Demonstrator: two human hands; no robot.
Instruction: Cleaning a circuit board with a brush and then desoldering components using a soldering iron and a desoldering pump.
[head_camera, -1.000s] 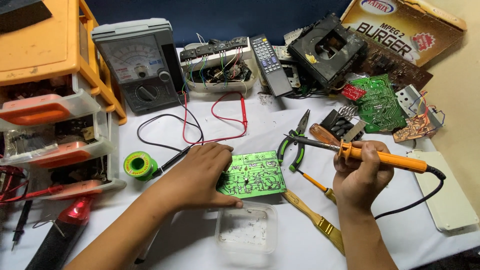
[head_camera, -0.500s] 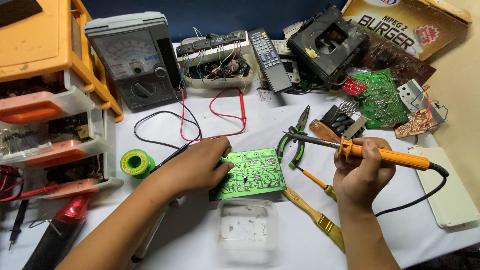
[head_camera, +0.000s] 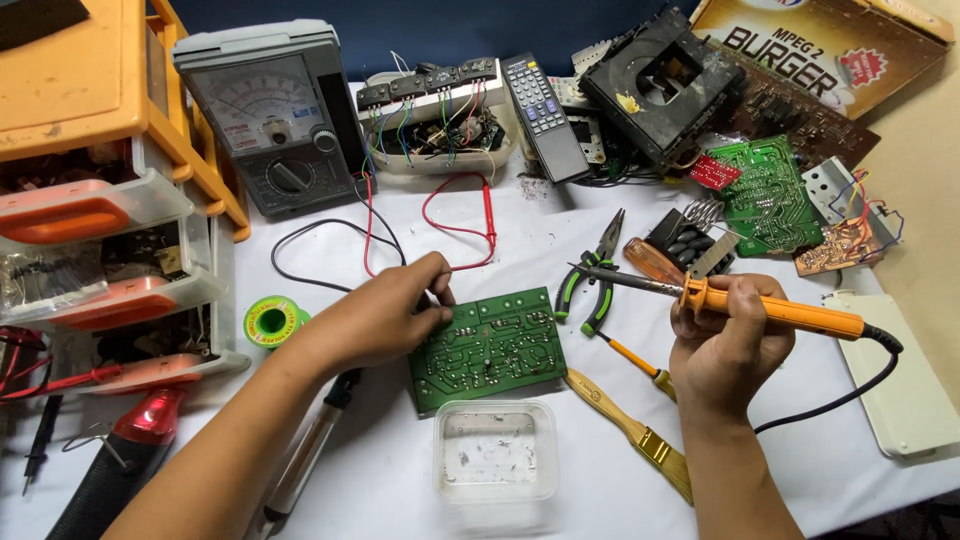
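Green circuit board (head_camera: 490, 345), orange-handled soldering iron (head_camera: 770, 312), white table (head_camera: 400, 470).

A green circuit board (head_camera: 490, 347) lies flat; an orange-handled soldering iron (head_camera: 720, 300) is held raised, tip pointing left.

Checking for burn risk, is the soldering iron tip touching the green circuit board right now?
No, the soldering iron in the right hand has its tip raised, above the pliers, apart from the green circuit board.

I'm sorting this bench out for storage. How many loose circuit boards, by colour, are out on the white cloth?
Green boards: 2, one under the left hand at, one at
Red board: 1
Copper-brown board: 1
Total: 4
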